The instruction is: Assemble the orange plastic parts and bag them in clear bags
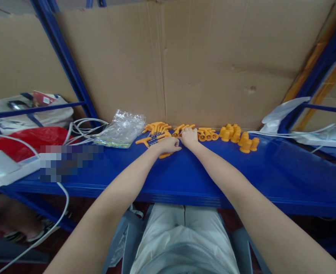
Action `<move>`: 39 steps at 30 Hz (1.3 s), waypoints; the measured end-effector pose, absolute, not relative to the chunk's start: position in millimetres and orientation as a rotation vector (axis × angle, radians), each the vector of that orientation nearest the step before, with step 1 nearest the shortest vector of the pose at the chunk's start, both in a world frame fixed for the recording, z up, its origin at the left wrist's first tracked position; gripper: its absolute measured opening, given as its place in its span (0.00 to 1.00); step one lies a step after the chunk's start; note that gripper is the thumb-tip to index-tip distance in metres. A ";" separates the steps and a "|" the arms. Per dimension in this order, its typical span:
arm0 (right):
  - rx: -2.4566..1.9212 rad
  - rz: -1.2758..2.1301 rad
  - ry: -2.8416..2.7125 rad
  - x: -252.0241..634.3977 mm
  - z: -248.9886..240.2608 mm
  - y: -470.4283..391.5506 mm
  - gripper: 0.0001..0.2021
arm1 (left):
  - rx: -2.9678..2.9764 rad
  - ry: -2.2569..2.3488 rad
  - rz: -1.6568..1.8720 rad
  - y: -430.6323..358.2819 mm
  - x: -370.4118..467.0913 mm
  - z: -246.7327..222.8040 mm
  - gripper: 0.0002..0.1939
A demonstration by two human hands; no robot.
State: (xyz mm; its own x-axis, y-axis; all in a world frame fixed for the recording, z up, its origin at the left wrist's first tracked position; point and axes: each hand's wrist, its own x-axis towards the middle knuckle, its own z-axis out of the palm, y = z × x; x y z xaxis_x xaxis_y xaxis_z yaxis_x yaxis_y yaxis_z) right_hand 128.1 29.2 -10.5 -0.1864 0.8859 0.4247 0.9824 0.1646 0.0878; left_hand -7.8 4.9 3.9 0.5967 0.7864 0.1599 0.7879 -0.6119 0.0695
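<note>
My left hand (169,145) is closed, with an orange piece (164,155) partly showing beneath it; what its fingers hold is too small to make out. Beside it, my right hand (189,137) rests over a row of orange parts, its fingers reaching onto them. Orange T-shaped handles (157,126) with dark speckled cords (153,139) lie in a pile behind and left of my left hand. Right of my right hand are orange pieces with round open ends (209,136). Farther right stand several orange cup-like pieces (245,142).
A clear plastic bag (122,127) lies left of the pile on the blue table (179,182). Red plastic (39,140), white cables (83,129) and a white power strip (19,169) occupy the left side. Cardboard (213,61) stands behind, between blue posts.
</note>
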 end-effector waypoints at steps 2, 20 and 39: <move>-1.831 -0.444 -2.131 130.0 -12.7 30.4 0.22 | -2.801 -1.404 -0.263 4.1 -7.4 4.7 0.10; -1.635 -0.153 -2.278 190.7 -14.4 25.9 0.34 | -2.857 -1.482 -0.281 -1.4 -5.8 9.8 0.10; -2.126 -0.001 -2.082 249.0 -18.0 -17.0 0.35 | -2.886 -1.500 -0.300 0.9 -6.4 8.6 0.11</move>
